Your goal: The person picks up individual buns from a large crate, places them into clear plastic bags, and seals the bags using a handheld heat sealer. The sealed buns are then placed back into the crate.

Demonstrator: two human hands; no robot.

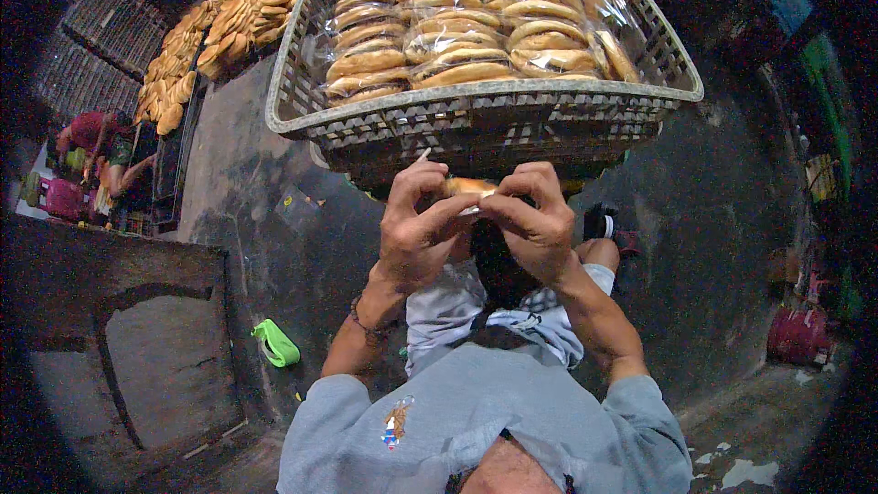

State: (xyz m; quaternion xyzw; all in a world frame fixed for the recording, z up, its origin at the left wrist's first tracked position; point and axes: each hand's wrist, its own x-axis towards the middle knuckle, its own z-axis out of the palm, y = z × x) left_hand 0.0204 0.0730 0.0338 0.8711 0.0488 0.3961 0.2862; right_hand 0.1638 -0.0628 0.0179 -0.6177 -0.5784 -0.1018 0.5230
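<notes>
In front of my body, my left hand (418,220) and my right hand (533,218) meet with fingers pinched. Between them shows a golden-brown bread bun (470,186), mostly hidden by my fingers. A bit of whitish, shiny material, perhaps its wrapper, sits at my thumb tips. From the top of my left fingers sticks out a thin white stick (423,155), whose kind I cannot make out. Just beyond my hands stands a grey plastic crate (485,99), holding rows of flat bread buns (457,32) in clear bags.
Far left, loose buns (229,23) lie heaped on a dark rack. A person in a dark red top (94,131) is at work beside it. A wooden board (137,338) stands at the left. On the dark floor lies a bright green object (275,343); a red container (797,336) sits far right.
</notes>
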